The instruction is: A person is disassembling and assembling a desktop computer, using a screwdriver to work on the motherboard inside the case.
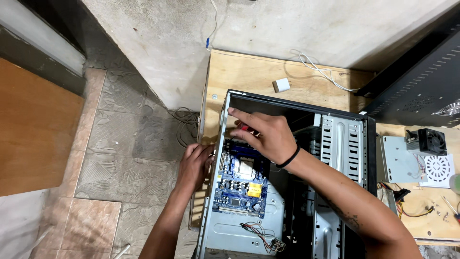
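Wooden bench [249,72] — one computer case [364,144], one motherboard [242,184], two hands.

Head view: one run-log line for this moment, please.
right hand: holds red-handled tool inside computer case | left hand: on case's outer wall | blue motherboard: mounted

Even, soft daylight, sharp focus throughout, slight wide-angle bending at edges, deep shadow inside the case [287,108].

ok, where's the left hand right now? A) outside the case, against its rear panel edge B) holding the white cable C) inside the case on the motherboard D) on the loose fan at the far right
A: the left hand rests outside the open computer case, against its edge, while the right hand reaches in above the blue motherboard.
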